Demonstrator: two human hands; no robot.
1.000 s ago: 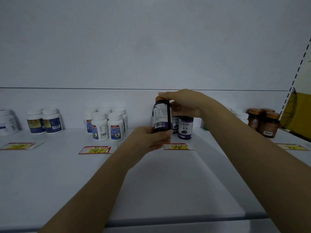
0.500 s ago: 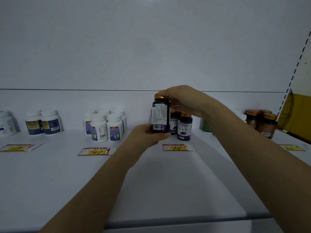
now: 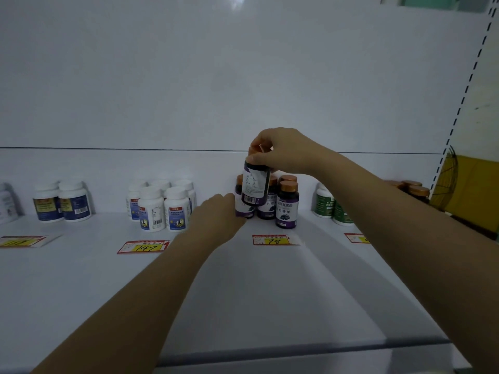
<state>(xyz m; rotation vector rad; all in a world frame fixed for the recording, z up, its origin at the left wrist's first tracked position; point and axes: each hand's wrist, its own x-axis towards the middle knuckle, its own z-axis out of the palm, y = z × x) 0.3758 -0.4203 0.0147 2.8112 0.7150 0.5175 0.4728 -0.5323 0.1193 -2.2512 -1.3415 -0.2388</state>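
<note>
My right hand (image 3: 286, 152) grips a dark purple bottle (image 3: 255, 186) by its brown cap from above and holds it in the air, slightly tilted, with its white label and barcode facing me. Right below and behind it, several matching purple bottles (image 3: 287, 206) with brown caps stand on the white shelf (image 3: 270, 292). My left hand (image 3: 216, 214) reaches to the leftmost bottle of that group (image 3: 247, 211). Its fingers lie against that bottle's front, and the grip is hidden behind the hand.
White bottles with blue labels (image 3: 162, 209) stand to the left, and more of them (image 3: 62, 203) farther left. Green-labelled bottles (image 3: 328, 205) and brown jars (image 3: 415, 190) stand to the right. Price tags (image 3: 274, 240) lie in front of each group.
My left hand has let go of the lifted bottle's base and dropped to a bottle standing on the shelf. My right hand has raised the bottle higher by its cap.
</note>
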